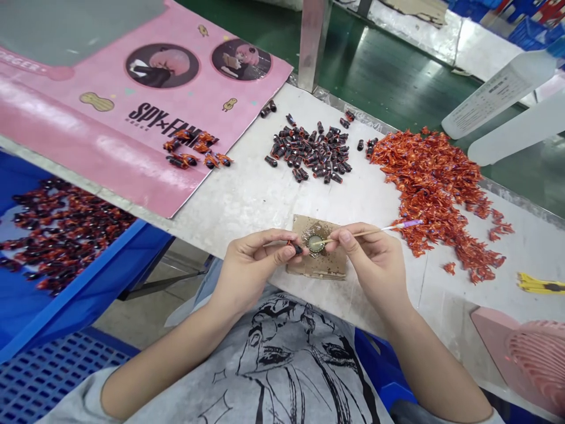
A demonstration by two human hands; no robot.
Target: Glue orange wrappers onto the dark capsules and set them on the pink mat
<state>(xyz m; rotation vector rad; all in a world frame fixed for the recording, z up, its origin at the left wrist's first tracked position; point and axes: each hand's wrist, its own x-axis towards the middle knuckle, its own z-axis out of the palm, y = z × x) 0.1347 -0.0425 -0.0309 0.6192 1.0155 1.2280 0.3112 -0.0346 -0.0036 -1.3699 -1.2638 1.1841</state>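
My left hand is closed in a pinch on a small dark piece at the table's near edge. My right hand grips a thin stick with a purple end; its tip rests in a small round cap of glue. The cap sits on a stained scrap of cardboard between both hands. A heap of small dark pieces lies farther back on the white table. A big pile of orange parts spreads out to the right.
A pink printed box lies at the left with a few finished orange-and-dark pieces on it. A blue crate below holds many more. A pink fan and a yellow tool sit at the right; a metal post stands behind.
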